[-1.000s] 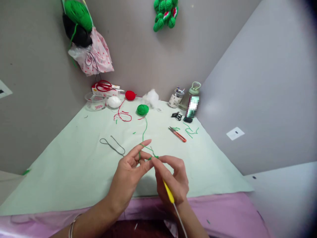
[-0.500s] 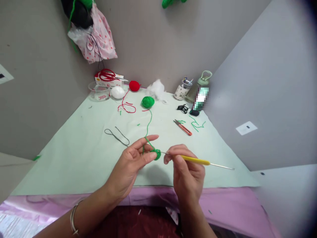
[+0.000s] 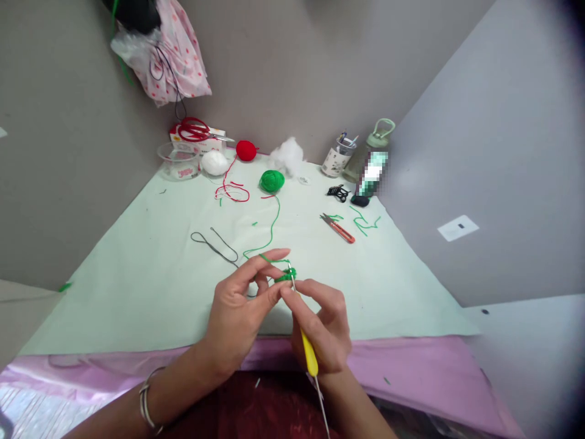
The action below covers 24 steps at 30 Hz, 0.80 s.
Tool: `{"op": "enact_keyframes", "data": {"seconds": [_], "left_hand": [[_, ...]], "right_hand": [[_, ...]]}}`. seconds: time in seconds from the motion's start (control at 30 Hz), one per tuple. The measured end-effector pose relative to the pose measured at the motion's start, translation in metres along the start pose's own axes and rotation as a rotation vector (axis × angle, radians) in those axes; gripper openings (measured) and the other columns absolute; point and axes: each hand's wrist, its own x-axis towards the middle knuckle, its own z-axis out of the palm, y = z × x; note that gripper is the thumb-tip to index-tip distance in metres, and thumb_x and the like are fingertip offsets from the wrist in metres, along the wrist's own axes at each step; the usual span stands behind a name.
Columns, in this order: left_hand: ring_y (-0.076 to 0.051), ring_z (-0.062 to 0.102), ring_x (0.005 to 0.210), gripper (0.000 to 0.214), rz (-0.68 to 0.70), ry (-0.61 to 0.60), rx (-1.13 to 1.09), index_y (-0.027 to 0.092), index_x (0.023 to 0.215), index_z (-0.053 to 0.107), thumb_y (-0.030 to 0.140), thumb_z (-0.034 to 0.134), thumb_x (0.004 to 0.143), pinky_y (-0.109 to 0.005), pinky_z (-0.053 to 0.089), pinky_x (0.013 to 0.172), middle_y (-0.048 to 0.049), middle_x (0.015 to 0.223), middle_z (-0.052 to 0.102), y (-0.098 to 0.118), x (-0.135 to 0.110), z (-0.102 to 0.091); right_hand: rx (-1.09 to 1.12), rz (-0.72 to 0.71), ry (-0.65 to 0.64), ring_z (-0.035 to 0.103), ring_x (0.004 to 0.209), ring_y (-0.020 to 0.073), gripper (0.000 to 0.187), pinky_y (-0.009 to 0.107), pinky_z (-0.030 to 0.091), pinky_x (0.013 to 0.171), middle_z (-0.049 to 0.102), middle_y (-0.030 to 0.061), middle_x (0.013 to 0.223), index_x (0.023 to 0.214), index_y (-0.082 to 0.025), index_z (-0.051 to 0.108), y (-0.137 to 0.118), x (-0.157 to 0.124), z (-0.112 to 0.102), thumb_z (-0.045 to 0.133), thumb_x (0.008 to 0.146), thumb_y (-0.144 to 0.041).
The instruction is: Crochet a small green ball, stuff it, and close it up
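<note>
Between the thumb and fingers of my left hand is a small green crochet piece. Green yarn runs over the raised left index finger and trails back to a green yarn ball. My right hand is closed around a crochet hook with a yellow grip. The hook's metal tip points away from me, at the crochet piece, with yarn at its head. Its other metal end points down toward my lap. The two hands are close together, thumbs nearly touching.
Orange thread snips and green yarn scraps lie to the right. Farther back are a red yarn ball, a white ball, white stuffing, red scissors, a pen cup and a bottle. A dark cord lies left.
My right hand has moved left, against the left one, and the hook has swung from pointing sideways to pointing away from me. The yarn by the left hand hangs slacker. The view has shifted slightly.
</note>
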Motion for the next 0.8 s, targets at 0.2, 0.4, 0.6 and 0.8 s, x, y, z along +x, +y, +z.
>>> {"op": "enact_keyframes", "data": {"seconds": [0.2, 0.4, 0.6, 0.8], "left_hand": [[-0.007, 0.052, 0.070, 0.046, -0.424, -0.177, -0.402, 0.025, 0.120, 0.079, 0.029, 0.091, 0.076, -0.019, 0.042, 0.070, 0.0032, 0.076, 0.061, 0.003, 0.005, 0.004], [-0.008, 0.057, 0.081, 0.039, -0.338, -0.134, -0.343, 0.025, 0.114, 0.080, 0.025, 0.090, 0.077, -0.019, 0.044, 0.081, 0.0029, 0.080, 0.063, 0.001, 0.007, 0.005], [-0.005, 0.041, 0.063, 0.043, -0.364, -0.169, -0.317, 0.028, 0.122, 0.076, 0.026, 0.087, 0.081, -0.019, 0.033, 0.059, 0.0056, 0.077, 0.061, 0.001, 0.009, 0.002], [-0.009, 0.049, 0.074, 0.057, -0.172, -0.070, -0.105, 0.028, 0.131, 0.071, 0.021, 0.089, 0.077, -0.021, 0.041, 0.074, 0.0046, 0.082, 0.064, -0.004, 0.004, 0.006]], "right_hand": [[0.036, 0.019, 0.079, 0.072, 0.099, 0.0218, 0.051, 0.035, 0.065, 0.075, 0.071, 0.0077, 0.112, 0.136, -0.032, 0.070, 0.004, -0.005, 0.005, 0.064, 0.094, -0.003], [0.233, 0.167, 0.127, 0.072, 0.090, 0.0182, 0.047, 0.033, 0.064, 0.069, 0.074, 0.0062, 0.104, 0.128, -0.028, 0.074, 0.000, 0.008, 0.003, 0.064, 0.093, 0.001], [0.417, 0.312, 0.090, 0.072, 0.090, 0.0178, 0.037, 0.033, 0.063, 0.071, 0.074, 0.0045, 0.101, 0.114, -0.030, 0.078, -0.001, 0.019, -0.003, 0.060, 0.096, -0.003], [0.089, 0.148, 0.028, 0.072, 0.097, 0.0230, 0.045, 0.039, 0.063, 0.078, 0.074, 0.0076, 0.107, 0.128, -0.031, 0.073, 0.001, 0.006, -0.002, 0.064, 0.093, -0.004]]}}
